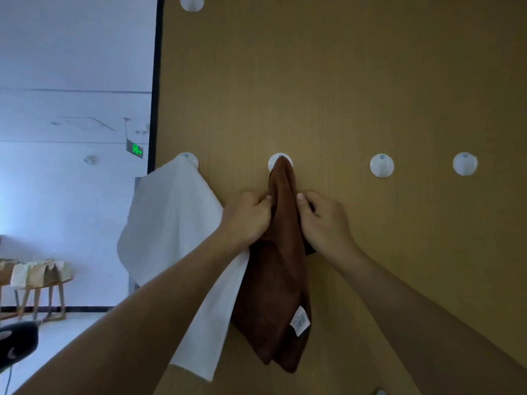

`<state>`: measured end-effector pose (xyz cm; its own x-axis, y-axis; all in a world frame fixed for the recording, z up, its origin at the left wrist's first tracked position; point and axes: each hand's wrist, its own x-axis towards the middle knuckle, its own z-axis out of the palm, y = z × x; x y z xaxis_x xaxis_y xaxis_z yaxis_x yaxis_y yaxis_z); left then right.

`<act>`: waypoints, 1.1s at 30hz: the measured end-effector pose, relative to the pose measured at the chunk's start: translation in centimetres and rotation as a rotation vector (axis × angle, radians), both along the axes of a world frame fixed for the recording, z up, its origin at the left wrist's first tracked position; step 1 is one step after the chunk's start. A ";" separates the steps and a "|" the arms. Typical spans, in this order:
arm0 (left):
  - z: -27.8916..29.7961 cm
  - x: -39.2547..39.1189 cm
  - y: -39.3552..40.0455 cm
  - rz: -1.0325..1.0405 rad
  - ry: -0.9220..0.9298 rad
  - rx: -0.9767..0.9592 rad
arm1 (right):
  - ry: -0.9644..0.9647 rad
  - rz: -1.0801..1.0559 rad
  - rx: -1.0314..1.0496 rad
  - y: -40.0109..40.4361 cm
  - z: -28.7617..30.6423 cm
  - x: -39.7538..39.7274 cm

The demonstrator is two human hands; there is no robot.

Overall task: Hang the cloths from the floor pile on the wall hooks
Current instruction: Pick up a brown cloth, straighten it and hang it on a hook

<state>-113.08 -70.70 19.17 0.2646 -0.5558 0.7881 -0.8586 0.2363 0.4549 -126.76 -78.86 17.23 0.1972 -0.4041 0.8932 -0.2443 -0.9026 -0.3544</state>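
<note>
A brown cloth [281,269] hangs from the second white round hook [273,161] in the row on the tan wall panel [342,81]. My left hand [248,218] grips its left edge just below the hook, thumb against the fabric. My right hand [322,220] pinches its right edge at the same height. A white cloth [171,223] hangs from the leftmost hook [191,160], partly behind my left forearm. Two bare hooks, one [381,165] and another [464,163], sit to the right. The floor pile is out of view.
Another white hook [192,2] sits at the top of the panel. Left of the panel's black edge [155,95] are a pale wall, a green exit sign [134,149], a small wooden table [37,283] and a dark object [17,343] low at the left.
</note>
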 end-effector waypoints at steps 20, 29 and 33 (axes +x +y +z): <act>-13.4 -1.7 9.3 -0.262 -0.017 0.342 | 0.153 -0.105 0.624 13.2 -11.0 -4.7; -17.0 -11.5 14.2 -0.413 -0.294 0.373 | 0.290 -0.431 0.655 21.4 -15.8 -17.0; -17.5 -19.3 15.8 -0.513 -0.394 0.371 | 0.335 -0.548 0.700 26.4 -17.0 -24.8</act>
